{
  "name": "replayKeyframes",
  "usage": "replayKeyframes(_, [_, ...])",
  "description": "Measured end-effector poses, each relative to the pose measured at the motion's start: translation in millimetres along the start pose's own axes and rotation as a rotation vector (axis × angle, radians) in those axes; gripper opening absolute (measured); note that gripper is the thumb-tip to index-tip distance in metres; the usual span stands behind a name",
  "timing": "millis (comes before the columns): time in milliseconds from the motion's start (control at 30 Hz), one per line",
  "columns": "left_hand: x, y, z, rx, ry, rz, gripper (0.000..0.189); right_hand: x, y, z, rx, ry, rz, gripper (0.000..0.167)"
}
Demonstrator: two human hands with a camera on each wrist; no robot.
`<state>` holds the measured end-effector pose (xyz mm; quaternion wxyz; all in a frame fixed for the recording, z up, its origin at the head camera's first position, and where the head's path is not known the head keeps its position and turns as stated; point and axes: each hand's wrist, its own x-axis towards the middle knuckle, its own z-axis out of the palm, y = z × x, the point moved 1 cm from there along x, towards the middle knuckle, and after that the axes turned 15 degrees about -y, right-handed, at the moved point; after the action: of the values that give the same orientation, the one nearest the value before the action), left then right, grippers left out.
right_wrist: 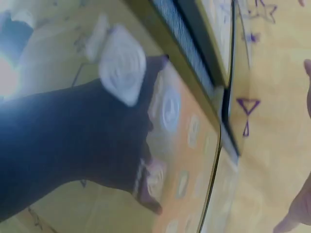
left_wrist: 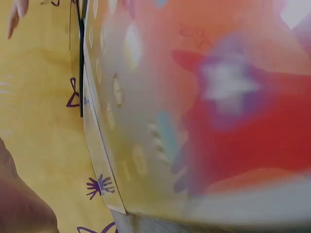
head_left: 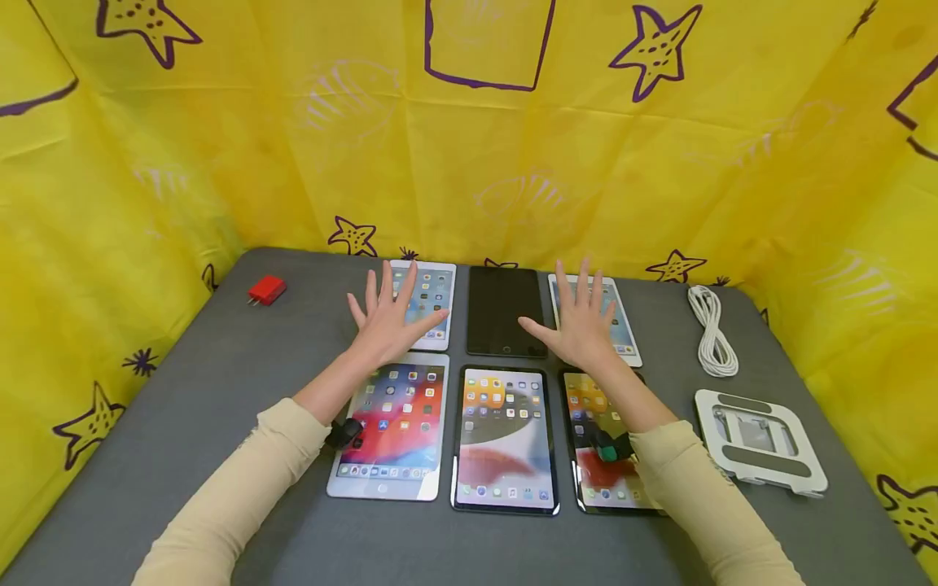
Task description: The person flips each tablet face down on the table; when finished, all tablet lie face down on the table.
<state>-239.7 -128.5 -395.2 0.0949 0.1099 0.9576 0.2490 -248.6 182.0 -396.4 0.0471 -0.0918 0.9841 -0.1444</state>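
Observation:
Both hands are held out with fingers spread, and neither grips anything. My left hand (head_left: 384,321) is over the back left white tablet (head_left: 437,295), and my right hand (head_left: 582,330) partly covers the back right white tablet (head_left: 624,338). Between them lies a black tablet (head_left: 506,313) with a dark screen. The front row has a white tablet (head_left: 406,415), a black-rimmed tablet (head_left: 506,439) and another black-rimmed tablet (head_left: 597,480) beneath my right forearm, all lit. Close up, a lit screen (left_wrist: 252,136) fills most of the left wrist view; a reflective screen (right_wrist: 189,160) fills the right wrist view.
A red plug adapter (head_left: 267,290) lies at the back left of the grey table (head_left: 242,366). On the right are a coiled white cable (head_left: 714,334) and a folded silver stand (head_left: 762,439). Yellow patterned cloth (head_left: 469,146) hangs behind and along both sides.

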Motion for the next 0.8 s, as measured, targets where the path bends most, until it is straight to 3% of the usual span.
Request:
replayKeyframes(200, [-27.2,-9.6,3.2,-0.098,-0.047,0.039,0.092,-13.8,-14,4,0.102,-0.071,-0.106,0.108])
replayKeyframes(367, [-50.7,-19.6,5.3,-0.189,-0.072,0.056,0.09,-26.5,-30,8,0.269,-0.143,-0.206,0.098])
replayKeyframes(633, [-88.3,-34.9,-2.6,-0.333,-0.182,-0.103,0.083,-51.7,-61,18,0.488,-0.336,-0.281,0.075])
replayKeyframes(800, [-105.5,-40.8,-7.3,-0.482,-0.273,-0.163,0.079,-66.1,-78,28,0.789,-0.525,-0.225,0.06])
